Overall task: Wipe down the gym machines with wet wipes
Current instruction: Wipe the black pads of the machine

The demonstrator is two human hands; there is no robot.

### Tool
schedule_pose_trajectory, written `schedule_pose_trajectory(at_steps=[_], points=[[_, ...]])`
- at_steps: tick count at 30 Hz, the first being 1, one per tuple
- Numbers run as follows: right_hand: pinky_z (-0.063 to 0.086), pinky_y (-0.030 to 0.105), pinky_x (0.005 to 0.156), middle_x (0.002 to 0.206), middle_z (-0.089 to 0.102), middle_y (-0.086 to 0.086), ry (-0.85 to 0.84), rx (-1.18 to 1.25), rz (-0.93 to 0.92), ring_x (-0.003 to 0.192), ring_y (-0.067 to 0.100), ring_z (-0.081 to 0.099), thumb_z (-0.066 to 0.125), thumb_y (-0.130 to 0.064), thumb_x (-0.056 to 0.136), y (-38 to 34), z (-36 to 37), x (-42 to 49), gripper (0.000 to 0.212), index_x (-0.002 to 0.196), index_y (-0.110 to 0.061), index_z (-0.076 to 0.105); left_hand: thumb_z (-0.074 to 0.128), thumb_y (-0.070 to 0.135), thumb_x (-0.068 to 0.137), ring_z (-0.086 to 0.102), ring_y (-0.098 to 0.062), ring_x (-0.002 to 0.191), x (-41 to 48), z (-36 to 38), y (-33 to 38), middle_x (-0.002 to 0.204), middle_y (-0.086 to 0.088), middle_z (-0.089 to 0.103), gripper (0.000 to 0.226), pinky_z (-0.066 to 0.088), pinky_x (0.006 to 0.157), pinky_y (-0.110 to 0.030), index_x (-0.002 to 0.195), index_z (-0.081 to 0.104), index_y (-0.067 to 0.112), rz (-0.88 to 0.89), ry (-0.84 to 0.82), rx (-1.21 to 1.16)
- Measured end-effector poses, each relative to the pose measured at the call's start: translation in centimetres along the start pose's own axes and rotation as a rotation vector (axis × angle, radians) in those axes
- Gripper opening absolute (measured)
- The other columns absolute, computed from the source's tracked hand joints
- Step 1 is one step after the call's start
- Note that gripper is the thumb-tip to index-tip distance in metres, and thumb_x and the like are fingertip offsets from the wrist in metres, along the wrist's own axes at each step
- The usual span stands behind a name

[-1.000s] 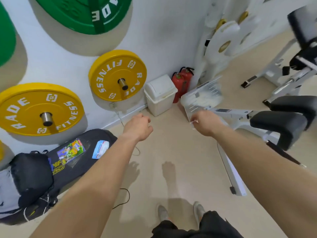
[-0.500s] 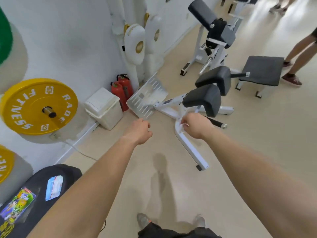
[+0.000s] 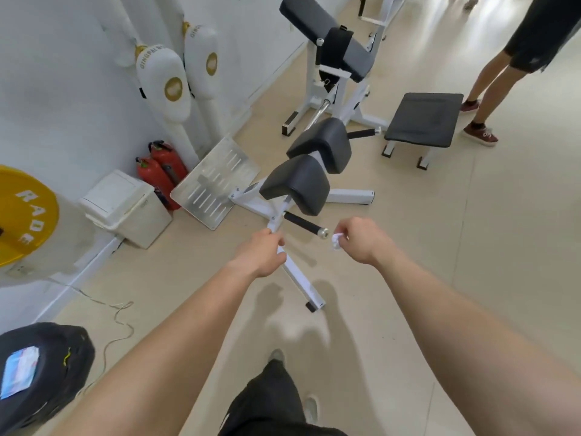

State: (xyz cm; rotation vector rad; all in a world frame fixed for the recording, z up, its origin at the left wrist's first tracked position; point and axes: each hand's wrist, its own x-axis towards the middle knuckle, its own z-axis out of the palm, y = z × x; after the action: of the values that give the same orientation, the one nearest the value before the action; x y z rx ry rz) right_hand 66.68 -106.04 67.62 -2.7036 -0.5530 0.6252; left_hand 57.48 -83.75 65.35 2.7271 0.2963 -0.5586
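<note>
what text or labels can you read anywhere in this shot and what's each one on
"RADE" on the yellow weight plate mounted on the wall.
"QINGPAI B", cut off after that, on the nearer white punching pad.
Lettering on the farther white punching pad: too small and angled to read.
Blue and white label on the black bag: blurred, unreadable.

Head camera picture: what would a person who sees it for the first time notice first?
Two bare forearms reach forward, the right hand pinching a crumpled white wipe and the left hand closed in a fist. Just beyond stands a white-framed bench with two black pads. At left, red fire extinguishers stand against the wall.
</note>
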Motion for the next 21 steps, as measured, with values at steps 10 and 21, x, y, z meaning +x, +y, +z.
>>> schedule_pose_trajectory(at_steps=[10,21], points=[[0.051,0.033,0.073,0.092,0.064,-0.002,-0.048,-0.011,0.007,0.091,0.024,0.060,0.048,-0.017,0.092,8.7,-5.1,10.7,0.023,0.100,-0.026,0.067,0.052,0.034,0.096,0.051,-0.019,0.113,13.5,-0.2,7.8,0.131,0.003,0.051,0.035,0.049,0.090,-0.039,0.129,0.057,0.024,-0.009,0.023,-0.067],[0.055,0.033,0.078,0.108,0.068,-0.003,-0.158,-0.093,-0.155,0.092,0.020,0.061,0.045,-0.018,0.098,12.9,-12.3,24.5,0.028,0.111,-0.025,0.068,0.056,0.034,0.095,0.056,-0.019,0.102,26.4,-2.6,13.9,0.122,0.000,0.055,0.034,0.052,0.087,-0.036,0.126,0.059,0.021,-0.129,0.044,-0.195]])
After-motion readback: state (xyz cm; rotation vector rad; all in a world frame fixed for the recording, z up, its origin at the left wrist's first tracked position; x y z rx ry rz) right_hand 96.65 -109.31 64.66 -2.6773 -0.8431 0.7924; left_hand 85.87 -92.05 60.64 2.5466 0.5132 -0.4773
